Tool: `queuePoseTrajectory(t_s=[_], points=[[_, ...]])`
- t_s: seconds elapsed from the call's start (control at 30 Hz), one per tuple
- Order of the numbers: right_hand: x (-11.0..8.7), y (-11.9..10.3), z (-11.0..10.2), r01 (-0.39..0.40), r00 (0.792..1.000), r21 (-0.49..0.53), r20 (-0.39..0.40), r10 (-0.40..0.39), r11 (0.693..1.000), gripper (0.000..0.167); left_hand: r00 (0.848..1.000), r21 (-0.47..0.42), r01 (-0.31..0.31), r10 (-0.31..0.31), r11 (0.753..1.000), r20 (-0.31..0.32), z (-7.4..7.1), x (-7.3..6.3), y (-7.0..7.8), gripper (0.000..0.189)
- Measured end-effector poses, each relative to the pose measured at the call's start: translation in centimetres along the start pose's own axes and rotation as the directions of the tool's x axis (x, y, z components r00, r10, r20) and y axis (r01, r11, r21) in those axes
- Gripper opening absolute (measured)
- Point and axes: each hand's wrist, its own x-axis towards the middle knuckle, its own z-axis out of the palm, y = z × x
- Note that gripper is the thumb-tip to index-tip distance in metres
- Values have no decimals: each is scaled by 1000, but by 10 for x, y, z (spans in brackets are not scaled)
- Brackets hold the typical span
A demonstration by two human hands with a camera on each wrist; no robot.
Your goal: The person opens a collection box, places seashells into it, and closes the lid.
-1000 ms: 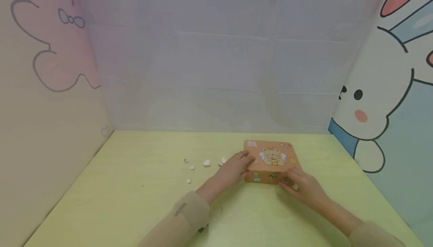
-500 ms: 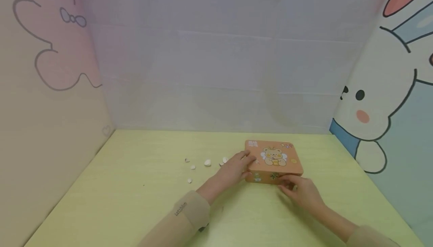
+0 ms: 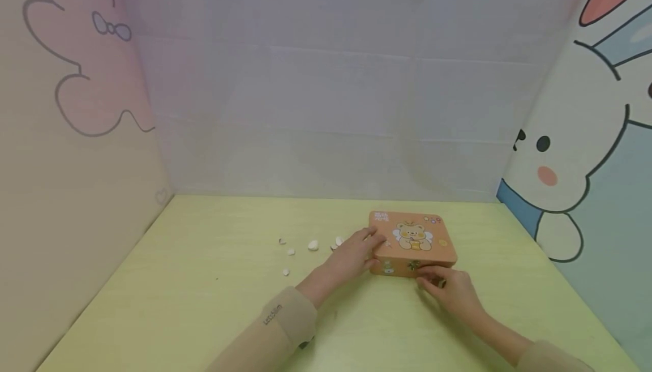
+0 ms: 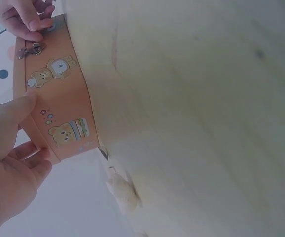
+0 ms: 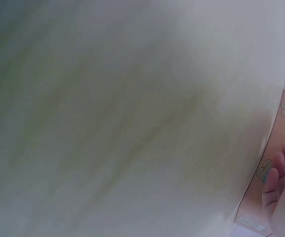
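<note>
An orange tin box (image 3: 433, 250) with a bear printed on its lid lies on the table, lid down on the box. My left hand (image 3: 351, 253) grips its left end, fingers over the lid's edge and the thumb (image 4: 24, 106) against the front side. A small metal clasp (image 4: 31, 50) sits on the front. Right beside that clasp is my right hand (image 3: 453, 290), its fingers loosely bent at the front of the box. In the left wrist view the clasp shows uncovered, with the right fingers (image 4: 31, 22) next to it. Whether they touch the clasp cannot be told.
Several small whitish shells (image 3: 313, 245) lie scattered left of the box on the pale yellow table (image 3: 214, 315). Behind stands a plain pale wall (image 3: 326, 106); a wall with a rabbit drawing (image 3: 565, 134) rises at the right.
My right hand has drawn slightly down and left along the box's front, so its fingers sit lower than the lid's edge. The left hand and the box stay in place.
</note>
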Motion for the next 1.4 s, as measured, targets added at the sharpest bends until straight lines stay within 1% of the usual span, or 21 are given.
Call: queuePoseTrajectory(t_s=[0.2, 0.43, 0.63, 0.77, 0.87, 1.0, 1.13, 1.3, 1.4], points=[[0, -3, 0, -50, 999, 56, -14, 50, 997, 9, 1000, 3, 8, -8, 1000, 5, 1, 0, 0, 50], [0, -3, 2, -102, 995, 98, -13, 103, 990, 11, 1000, 5, 10, -10, 1000, 6, -3, 0, 2, 50], [-1, -5, 3, -168, 985, 123, -4, 170, 978, 13, 1000, 8, 17, -17, 1000, 19, -2, 1, 2, 50], [-1, -6, 4, -189, 981, 179, -5, 193, 965, 13, 1000, 9, 17, -17, 1000, 16, -1, 1, 2, 51], [-2, -5, 5, -182, 982, 230, -6, 189, 956, 14, 1000, 17, 12, -12, 1000, 4, 1, 2, 1, 50], [-3, -3, 6, -124, 991, 270, -23, 135, 955, 17, 1000, 12, 7, -7, 1000, -6, 2, 2, 0, 50], [-2, -3, 6, -60, 996, 258, -50, 75, 964, 17, 1000, 4, 9, -9, 1000, -1, 1, 1, 0, 50], [-2, -5, 5, -39, 996, 228, -64, 55, 973, 15, 1000, -10, 12, -12, 1000, 14, 1, 1, 1, 50], [-2, -6, 4, -13, 996, 218, -81, 32, 976, 13, 1000, -25, 7, -7, 1000, 10, 2, 0, 0, 49]])
